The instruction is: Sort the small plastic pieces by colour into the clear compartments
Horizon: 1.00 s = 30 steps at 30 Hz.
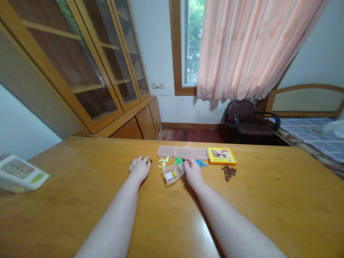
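Note:
My right hand (192, 170) pinches the raised lid of a small clear plastic box (171, 175), which stands open on the table. Inside the box are a white piece and a few yellow pieces. My left hand (139, 168) rests low over the table left of the box, fingers spread. Small yellow pieces (149, 159) show by its thumb and index finger; the rest of them are hidden under the hand. Between the hands lie pale yellow pieces (163, 162) and green pieces (176, 161). Small blue pieces (200, 163) lie just right of my right hand.
Behind the pieces lies a row of clear plastic trays (182, 152), with a yellow package (221, 156) at its right end. Brown pieces (229, 172) are heaped before the package. A white box-shaped object (23, 173) stands at the table's (88, 200) left. Beyond is an armchair (243, 118).

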### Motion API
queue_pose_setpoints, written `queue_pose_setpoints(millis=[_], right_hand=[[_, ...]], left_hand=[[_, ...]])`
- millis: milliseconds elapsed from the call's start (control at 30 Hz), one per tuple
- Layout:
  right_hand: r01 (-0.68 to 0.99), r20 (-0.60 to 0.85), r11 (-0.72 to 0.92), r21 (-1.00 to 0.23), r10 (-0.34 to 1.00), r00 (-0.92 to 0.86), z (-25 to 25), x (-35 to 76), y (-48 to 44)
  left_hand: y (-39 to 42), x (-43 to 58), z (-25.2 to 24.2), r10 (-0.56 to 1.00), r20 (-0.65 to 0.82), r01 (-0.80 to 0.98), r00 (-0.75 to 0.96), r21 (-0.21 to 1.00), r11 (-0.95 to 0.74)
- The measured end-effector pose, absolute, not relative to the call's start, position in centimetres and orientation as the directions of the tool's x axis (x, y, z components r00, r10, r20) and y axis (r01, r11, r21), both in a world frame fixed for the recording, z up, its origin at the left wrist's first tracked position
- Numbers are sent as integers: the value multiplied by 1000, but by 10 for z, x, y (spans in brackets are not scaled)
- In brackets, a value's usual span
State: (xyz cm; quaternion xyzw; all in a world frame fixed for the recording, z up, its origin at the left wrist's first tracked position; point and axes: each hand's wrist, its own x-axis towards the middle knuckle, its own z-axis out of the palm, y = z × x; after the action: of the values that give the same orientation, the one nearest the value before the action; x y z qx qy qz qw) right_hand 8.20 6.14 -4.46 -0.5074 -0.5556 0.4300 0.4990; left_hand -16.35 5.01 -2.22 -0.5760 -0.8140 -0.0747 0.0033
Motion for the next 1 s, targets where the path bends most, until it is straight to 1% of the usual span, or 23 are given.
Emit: queue_pose_setpoints(millis=[100,167,233,367,467,700,867,1000], right_hand=[[145,125,121,-982,992,25,-43,82,61],[153,128,122,-981,991,27,-42,82,60],[153,123,119,-981,992,19,-41,82,60],[145,125,122,-982,992,11,-38,82,59],[139,121,119,-983,993,9,-37,82,58],[129,117,115,-985,993,10,-40,82,59],[129,124,121,-984,992,17,-43,82,61],[111,123,122,-986,992,-3,-49,81,63]], left_hand=[[49,-156,-22,940,71,941,-335,77,329],[48,-153,-19,942,98,946,-321,68,316],[48,-152,-16,952,144,963,-269,72,261],[48,-154,-12,971,206,989,-121,113,99],[49,-155,-13,969,233,989,-81,136,50],[51,-157,-16,958,258,981,-124,174,80],[51,-156,-17,957,210,974,-199,153,168],[54,-156,-19,951,227,972,-211,148,180]])
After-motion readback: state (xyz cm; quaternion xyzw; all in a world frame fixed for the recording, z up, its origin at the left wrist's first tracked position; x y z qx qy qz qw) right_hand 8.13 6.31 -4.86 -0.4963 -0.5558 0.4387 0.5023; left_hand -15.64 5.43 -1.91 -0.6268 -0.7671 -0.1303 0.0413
